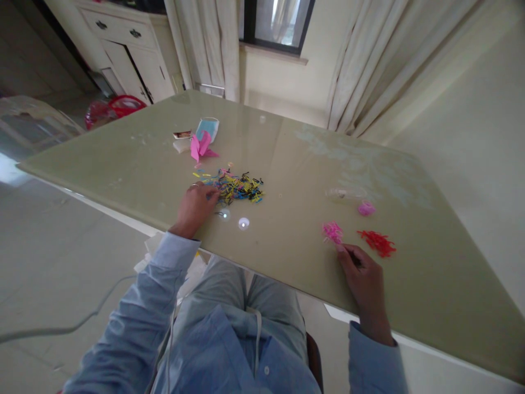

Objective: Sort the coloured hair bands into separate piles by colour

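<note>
My left hand [197,204] rests at the left edge of a mixed pile of small rubber bands [241,187], yellow, black, blue and a few pink. Its fingers are bent together at the bands; what they hold, if anything, is too small to make out. My right hand [364,274] has thumb and forefinger pinched at the lower edge of a small heap of pink bands [332,232]. Anything between those fingertips cannot be told from the heap. Just right of it lies a heap of red bands [378,243], and behind, a tight pink bundle [366,208].
A clear plastic bag or tube [346,192] lies behind the pink heap. Farther back left are a blue face mask [207,128], a folded pink paper [200,146] and a small wrapper [182,134]. The table's front edge [262,273] runs before my lap.
</note>
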{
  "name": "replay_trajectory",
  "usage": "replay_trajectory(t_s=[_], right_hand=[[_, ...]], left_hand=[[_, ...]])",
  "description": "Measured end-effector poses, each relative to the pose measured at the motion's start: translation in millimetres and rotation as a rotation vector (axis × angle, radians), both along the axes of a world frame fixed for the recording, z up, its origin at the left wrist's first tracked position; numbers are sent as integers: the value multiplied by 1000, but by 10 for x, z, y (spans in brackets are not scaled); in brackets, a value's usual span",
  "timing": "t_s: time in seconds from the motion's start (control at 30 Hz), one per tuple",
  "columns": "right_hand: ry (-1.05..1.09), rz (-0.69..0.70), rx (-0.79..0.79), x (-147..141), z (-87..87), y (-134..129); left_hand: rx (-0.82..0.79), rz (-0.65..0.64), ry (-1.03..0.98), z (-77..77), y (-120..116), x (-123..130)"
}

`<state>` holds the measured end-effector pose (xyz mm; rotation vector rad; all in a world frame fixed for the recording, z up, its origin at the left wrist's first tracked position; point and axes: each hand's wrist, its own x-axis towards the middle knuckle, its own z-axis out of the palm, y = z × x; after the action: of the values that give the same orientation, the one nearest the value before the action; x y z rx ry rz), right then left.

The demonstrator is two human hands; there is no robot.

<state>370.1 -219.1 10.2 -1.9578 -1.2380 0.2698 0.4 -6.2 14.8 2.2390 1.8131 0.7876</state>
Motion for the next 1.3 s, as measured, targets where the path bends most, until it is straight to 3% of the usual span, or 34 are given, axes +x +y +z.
replay_trajectory(t_s=[0.47, 0.93, 1.17, 1.3], right_hand=[[18, -1, -2, -9, 8, -8], [3, -3, 13, -10, 11, 5], [-2, 7, 1, -29, 33, 3], [-8, 2, -7, -34, 35, 8]], left_hand=[[21, 34, -270, 76, -105, 15], [6, 61, -405, 142, -167, 12], [-163, 2, -893, 278, -512, 205], [-454, -158, -1354, 270, -850, 439]])
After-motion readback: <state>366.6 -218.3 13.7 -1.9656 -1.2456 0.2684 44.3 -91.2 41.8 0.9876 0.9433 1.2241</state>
